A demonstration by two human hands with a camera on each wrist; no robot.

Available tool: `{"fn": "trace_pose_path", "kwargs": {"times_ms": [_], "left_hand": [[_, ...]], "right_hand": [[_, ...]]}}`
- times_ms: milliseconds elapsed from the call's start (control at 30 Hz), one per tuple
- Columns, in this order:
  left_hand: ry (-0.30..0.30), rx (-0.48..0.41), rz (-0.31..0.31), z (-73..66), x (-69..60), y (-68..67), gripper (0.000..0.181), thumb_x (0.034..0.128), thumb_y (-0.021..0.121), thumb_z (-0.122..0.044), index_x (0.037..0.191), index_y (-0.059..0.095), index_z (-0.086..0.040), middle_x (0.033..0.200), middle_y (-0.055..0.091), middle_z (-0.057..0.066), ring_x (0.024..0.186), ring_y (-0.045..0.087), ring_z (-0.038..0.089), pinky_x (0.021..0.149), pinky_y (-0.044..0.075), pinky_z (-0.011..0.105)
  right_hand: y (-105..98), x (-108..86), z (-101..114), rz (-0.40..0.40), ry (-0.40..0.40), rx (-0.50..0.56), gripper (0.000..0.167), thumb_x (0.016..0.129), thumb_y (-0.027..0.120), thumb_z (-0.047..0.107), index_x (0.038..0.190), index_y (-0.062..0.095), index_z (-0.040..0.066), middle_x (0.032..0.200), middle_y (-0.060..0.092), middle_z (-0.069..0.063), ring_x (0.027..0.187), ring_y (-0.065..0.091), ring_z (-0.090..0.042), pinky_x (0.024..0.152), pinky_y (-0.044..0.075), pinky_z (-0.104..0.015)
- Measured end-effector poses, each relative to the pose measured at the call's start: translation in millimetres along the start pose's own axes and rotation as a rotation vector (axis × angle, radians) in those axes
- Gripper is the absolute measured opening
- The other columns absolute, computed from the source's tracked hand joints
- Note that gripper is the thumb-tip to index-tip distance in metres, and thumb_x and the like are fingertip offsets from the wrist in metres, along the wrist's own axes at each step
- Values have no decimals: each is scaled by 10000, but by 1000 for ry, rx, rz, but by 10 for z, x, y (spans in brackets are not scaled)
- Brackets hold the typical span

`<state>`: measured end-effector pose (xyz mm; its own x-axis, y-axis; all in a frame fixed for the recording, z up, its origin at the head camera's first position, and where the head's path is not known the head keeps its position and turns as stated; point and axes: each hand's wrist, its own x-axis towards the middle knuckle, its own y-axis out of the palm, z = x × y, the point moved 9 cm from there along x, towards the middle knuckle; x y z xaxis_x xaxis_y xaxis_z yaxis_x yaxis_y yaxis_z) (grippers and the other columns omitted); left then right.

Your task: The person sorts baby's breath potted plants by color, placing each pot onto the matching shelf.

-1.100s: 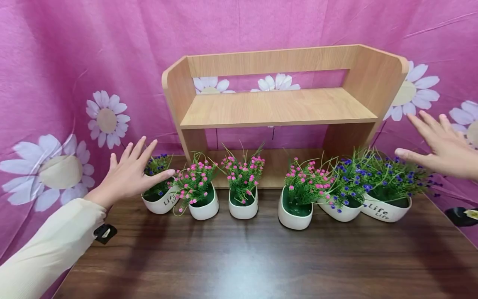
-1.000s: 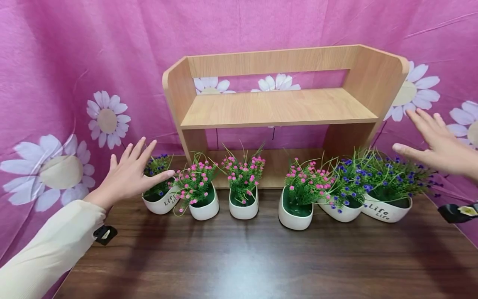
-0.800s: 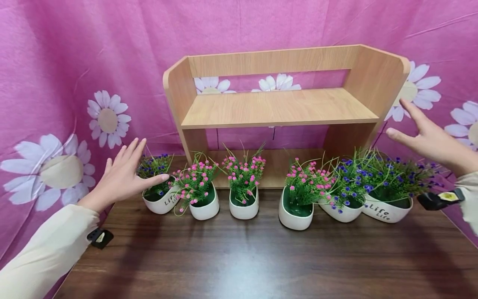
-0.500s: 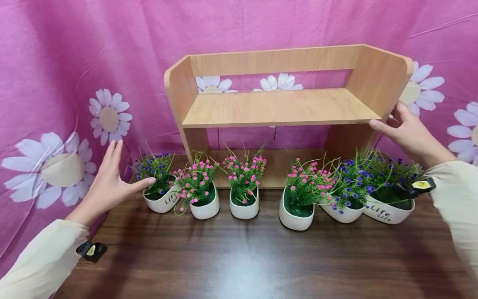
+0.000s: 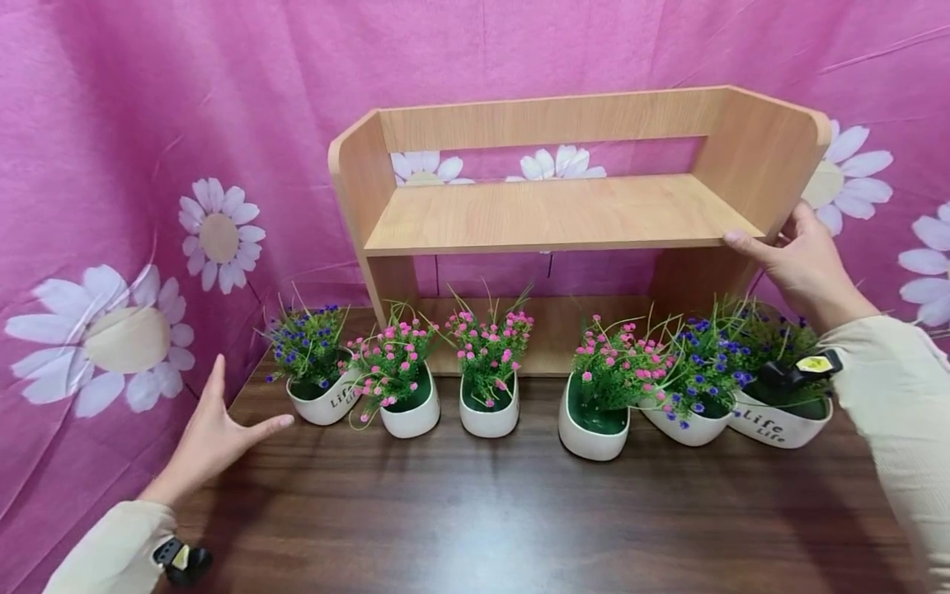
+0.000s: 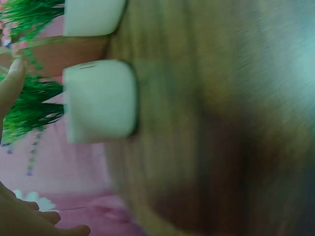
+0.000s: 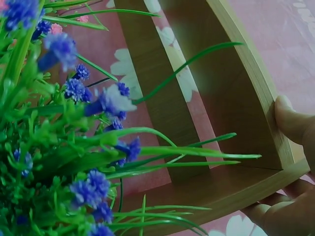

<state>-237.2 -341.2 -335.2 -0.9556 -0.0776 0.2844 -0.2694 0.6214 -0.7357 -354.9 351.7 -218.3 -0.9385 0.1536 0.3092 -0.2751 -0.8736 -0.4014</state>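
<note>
Light-brown two-tier wooden shelf stands left of my right hand, which grips its right side panel, thumb at the front edge, other fingers curled round behind; that forearm angles forward and inward. My left hand holds nothing, fingers straight and thumb spread wide, its thumb tip near a white oval pot of blue flowers on the dark-brown wooden counter.

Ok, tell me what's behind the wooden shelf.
A pink curtain printed with white flowers shows through the gaps in the wooden shelf. What its solid parts cover can't be seen.
</note>
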Motion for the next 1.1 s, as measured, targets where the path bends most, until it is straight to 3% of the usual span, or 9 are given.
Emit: {"fn": "trace_pose_path", "kwargs": {"times_ms": [200,400,500,633,767,867,933,1000,1100], "left_hand": [[-79,-30,35,137,-35,284,1240,717,838,-332,1521,-52,-15,1546,68,312,1370,146,530,1068,204,672],[-261,-90,90,264,-17,564,1198,761,798,-379,1528,-63,-54,1518,146,343,1372,186,508,1091,229,630],[-310,-146,86,292,4,656,1154,784,786,-357,1530,-35,-40,1505,217,331,1380,233,462,1110,260,570],[-311,-226,47,293,56,732,1078,797,787,-262,1532,32,-32,1494,266,317,1364,309,422,1083,345,502],[-298,-247,-4,294,87,773,1020,795,788,-215,1528,105,-22,1483,305,304,1336,371,395,1035,410,447],[-289,-254,-53,301,98,771,966,789,791,-205,1508,180,4,1461,353,293,1313,407,379,955,462,239],[-283,-256,-72,306,101,769,938,794,785,-202,1494,204,23,1447,367,300,1303,416,385,854,428,84],[-281,-254,-78,310,106,775,924,795,784,-209,1487,219,27,1413,407,305,1272,449,374,769,366,7],[-286,-242,-78,320,109,787,915,795,785,-216,1485,232,20,1363,459,309,1227,481,354,797,407,90]], "right_hand": [[-20,6,-33,-22,53,-21,694,895,675,245,1478,300,231,1369,443,30,1217,440,-90,849,401,-43],[-24,19,-18,-22,66,-21,704,890,681,251,1481,303,198,1375,444,10,1210,444,-82,850,398,-42],[-24,15,-12,-25,56,-18,681,888,685,238,1463,323,199,1349,462,18,1184,459,-76,838,406,-48],[-25,8,-18,-28,45,-8,650,888,686,224,1439,344,204,1321,478,30,1158,473,-61,833,411,-50],[-25,7,-23,-33,42,-3,641,886,689,224,1431,353,198,1311,485,32,1149,476,-55,831,408,-46],[-20,7,-26,-30,46,-6,649,888,686,234,1439,345,200,1328,475,23,1163,467,-60,844,402,-44],[-18,5,-26,-28,50,-11,660,889,684,247,1448,335,204,1347,463,16,1177,457,-65,850,395,-40],[-16,2,-26,-26,54,-12,666,892,680,252,1455,326,205,1357,456,13,1188,450,-71,859,393,-42],[-16,-4,-28,-25,61,-16,676,893,678,261,1463,319,204,1360,456,18,1196,447,-74,862,390,-42]]}}
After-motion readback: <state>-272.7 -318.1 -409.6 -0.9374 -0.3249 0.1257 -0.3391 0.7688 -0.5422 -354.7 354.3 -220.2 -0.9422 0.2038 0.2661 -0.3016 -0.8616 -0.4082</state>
